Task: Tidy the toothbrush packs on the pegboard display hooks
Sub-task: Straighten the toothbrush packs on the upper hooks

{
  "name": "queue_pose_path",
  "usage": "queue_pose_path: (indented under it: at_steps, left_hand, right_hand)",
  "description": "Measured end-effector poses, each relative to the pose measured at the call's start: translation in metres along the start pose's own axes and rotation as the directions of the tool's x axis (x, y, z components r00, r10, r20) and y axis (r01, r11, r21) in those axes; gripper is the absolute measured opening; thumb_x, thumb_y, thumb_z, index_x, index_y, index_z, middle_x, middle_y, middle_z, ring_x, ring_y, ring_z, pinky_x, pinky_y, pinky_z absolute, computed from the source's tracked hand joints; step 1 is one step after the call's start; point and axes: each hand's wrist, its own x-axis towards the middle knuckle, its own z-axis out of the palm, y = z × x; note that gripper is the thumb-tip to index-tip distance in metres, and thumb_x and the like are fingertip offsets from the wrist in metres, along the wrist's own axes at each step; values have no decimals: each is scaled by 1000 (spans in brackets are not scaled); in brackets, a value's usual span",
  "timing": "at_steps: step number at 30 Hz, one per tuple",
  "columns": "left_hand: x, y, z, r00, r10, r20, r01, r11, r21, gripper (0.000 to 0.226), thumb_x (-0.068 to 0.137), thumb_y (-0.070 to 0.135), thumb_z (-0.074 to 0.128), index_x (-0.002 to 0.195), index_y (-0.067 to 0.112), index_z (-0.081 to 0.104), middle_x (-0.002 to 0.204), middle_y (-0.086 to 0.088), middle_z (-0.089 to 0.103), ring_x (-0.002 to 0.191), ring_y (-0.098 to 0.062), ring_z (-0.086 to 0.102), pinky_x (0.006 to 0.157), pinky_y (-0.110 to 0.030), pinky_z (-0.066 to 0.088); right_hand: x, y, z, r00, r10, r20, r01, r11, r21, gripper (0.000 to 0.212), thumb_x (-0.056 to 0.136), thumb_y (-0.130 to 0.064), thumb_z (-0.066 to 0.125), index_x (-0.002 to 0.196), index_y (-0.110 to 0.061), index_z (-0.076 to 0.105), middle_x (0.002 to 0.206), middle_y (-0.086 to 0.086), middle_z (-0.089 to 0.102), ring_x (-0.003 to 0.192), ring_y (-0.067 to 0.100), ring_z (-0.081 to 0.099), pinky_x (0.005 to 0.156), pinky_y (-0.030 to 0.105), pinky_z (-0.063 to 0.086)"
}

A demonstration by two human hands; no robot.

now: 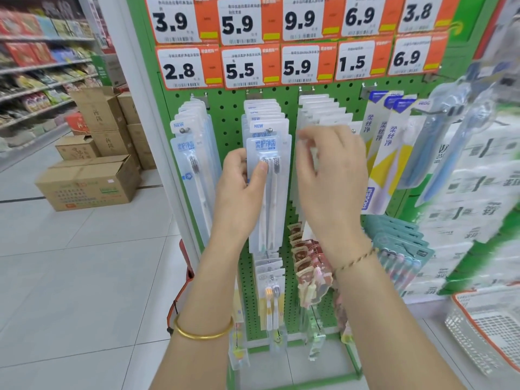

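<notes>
Gold-bangled left hand [242, 190] pinches the front clear-plastic toothbrush pack [271, 198], probably squaring it on its hook [269, 130]. Right hand [329, 175] curls fingers [312, 142] at blurry white packs [320, 108], grip unclear.

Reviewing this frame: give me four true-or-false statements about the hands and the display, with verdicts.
1. The left hand holds a toothbrush pack, thumb on its front. True.
2. The right hand hangs idle at the person's side. False: it is raised to the white packs on the next hook.
3. The gold bangle is on the left wrist. True.
4. The cardboard boxes sit on a shelf. False: they stand on the floor.
</notes>
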Motion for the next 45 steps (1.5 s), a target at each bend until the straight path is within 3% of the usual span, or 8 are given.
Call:
queue_pose_path:
  at_steps: [2,5,9,16,24,35,41,45]
  left_hand:
    - [0,1,-1,1000,14,-8,-14,1000,22,15,97,21,51,112,22,49,102,11,61,87,0,57,74,-9,44]
    - [1,3,-2,999,32,-29,-30,996,82,13,96,21,53,109,21,50,96,11,58,81,0,53,67,-5,41]
    - [1,6,-1,1000,14,-27,-11,995,103,26,95,21,55,119,16,47,108,10,57,99,-3,56,80,-10,43]
    - [-4,10,2,993,114,-31,-105,974,200,37,94,18,55,127,19,40,124,2,47,120,-13,47,103,-35,42]
    - [-3,14,5,988,140,-66,-125,973,196,46,93,16,54,136,12,39,132,-1,44,125,-13,43,107,-36,38]
    - [-7,17,7,954,212,-212,-187,973,132,40,90,8,52,121,28,38,113,26,36,124,-7,40,105,-22,32]
    - [-8,17,10,926,245,-286,-211,967,144,38,87,3,53,124,13,48,116,6,44,115,-10,44,101,-26,39]
    - [-11,18,16,922,247,-299,-217,968,128,32,88,5,54,118,16,52,113,6,46,106,-13,47,93,-36,44]
  right_hand:
    - [28,-4,4,999,-50,-15,50,998,-27,19,89,-20,53,96,-16,70,93,6,64,89,31,53,73,26,29]
    - [61,-8,12,981,-31,192,58,989,-136,23,95,-24,50,103,-25,70,102,2,61,101,30,46,76,30,29]
    - [83,-8,23,904,36,425,38,986,-165,22,96,-25,50,104,-31,70,108,-3,64,111,28,41,79,32,37]
    - [110,-14,27,792,170,586,-93,983,-161,14,83,-13,62,89,-19,73,98,0,71,95,24,63,85,37,54]
    - [120,-14,29,709,248,660,-135,967,-218,21,85,-15,64,104,-9,68,105,6,68,95,23,64,85,36,54]
    - [107,-7,22,791,144,595,-118,990,-83,10,88,-14,61,81,-19,67,84,0,63,90,22,62,77,32,52]
    - [104,1,14,817,152,557,-131,988,-78,11,89,-17,62,79,-20,65,84,1,63,85,19,59,74,29,48]
    - [95,9,11,871,165,463,-106,983,-151,29,86,-18,61,59,-18,52,77,5,58,91,30,56,68,28,40]
